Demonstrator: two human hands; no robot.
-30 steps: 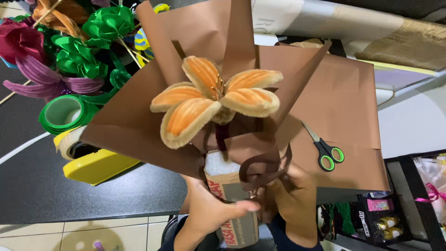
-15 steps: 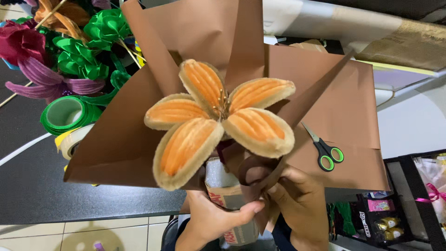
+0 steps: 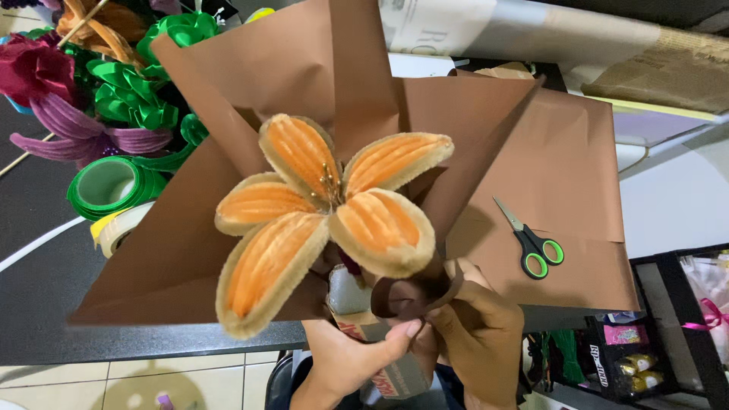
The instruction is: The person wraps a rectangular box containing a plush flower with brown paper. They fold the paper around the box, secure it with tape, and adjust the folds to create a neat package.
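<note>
Head view, single frame. I see both hands low at the near edge of the dark table (image 3: 45, 304), bunched together under a wrapped flower. The orange flower (image 3: 326, 220) is fuzzy and five-petalled and faces straight up at the camera. Brown wrapping paper (image 3: 250, 76) fans out around it in stiff pointed folds and covers much of the table's middle.

My left hand (image 3: 353, 357) is clamped around the base of the wrap, with the thumb pressed across a printed cardboard piece (image 3: 380, 368) there. My right hand (image 3: 474, 334) is closed on a dark brown ribbon (image 3: 414, 292), which loops just under the lowest petal; fingers pinched together at the loop.

More brown paper sheets (image 3: 562, 167) lie flat toward the table's right edge. Scissors with green handles (image 3: 531, 247) rest on them, blades shut, well apart from my right hand.

At the far left corner: green ribbon bows (image 3: 133, 95), purple and magenta fuzzy flowers (image 3: 53, 99). Near the left edge, a green tape roll (image 3: 110, 186) touching a pale tape roll (image 3: 125, 226), the latter partly hidden by the wrap.
</note>
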